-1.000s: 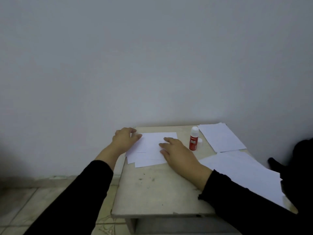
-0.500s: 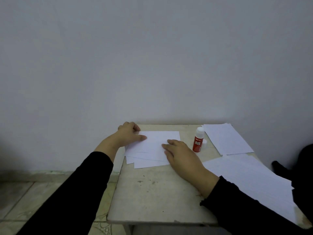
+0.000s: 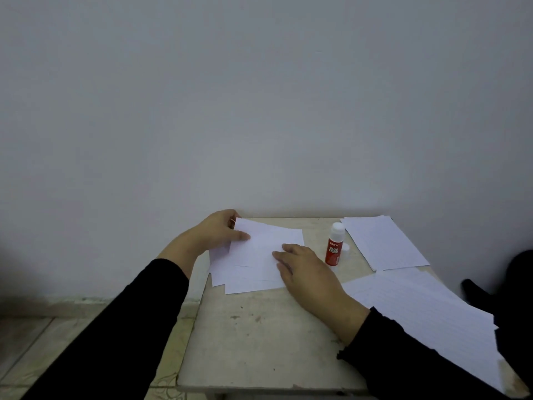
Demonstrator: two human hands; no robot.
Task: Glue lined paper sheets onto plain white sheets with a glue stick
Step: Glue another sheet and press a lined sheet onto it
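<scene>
Paper sheet on top of a small white stack is pinched at its far left corner by the left hand, thumb laid on top and the other fingers curled behind the lifted edge, so that corner stands a little off the pile. Its long side runs left to right across the table, slightly skewed, with the left end turned toward the wall. The right hand lies flat on the sheet's right part, fingers straight and pressing down, holding nothing. Just right of that hand a red glue stick stands upright with its white top up, and a small white cap sits beside it. Farther right a lined stack lies angled by the wall, and more lined sheets spread under the right sleeve
</scene>
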